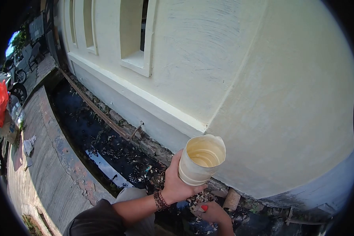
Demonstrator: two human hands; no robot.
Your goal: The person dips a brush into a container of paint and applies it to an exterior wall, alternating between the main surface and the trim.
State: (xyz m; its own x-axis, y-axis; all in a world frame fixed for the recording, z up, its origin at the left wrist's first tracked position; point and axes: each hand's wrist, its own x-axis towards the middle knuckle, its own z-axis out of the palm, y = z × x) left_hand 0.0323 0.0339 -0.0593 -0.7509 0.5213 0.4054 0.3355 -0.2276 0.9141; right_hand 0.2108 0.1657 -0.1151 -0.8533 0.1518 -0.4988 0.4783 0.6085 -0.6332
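My left hand (176, 181), with a braided bracelet at the wrist, is wrapped round a cream-coloured container with a jagged cut rim (202, 172). The container looks like a cut-off plastic bottle, held tilted so that its ribbed, pale-stained inside shows. Below it, my right hand (214, 213) is closed round something with a red rounded end (204, 207); the rest of that thing is hidden or too dark to make out. Both hands are over the ditch, close to the corner of the cream wall (192, 59).
A ditch of dark water and litter (110, 145) runs along the wall's foot. A rusty pipe (94, 106) follows it, and a short pipe stub (232, 200) juts out. Concrete paving (63, 169) borders the left. Beyond are a red bag (0, 100) and parked motorbikes (17, 78).
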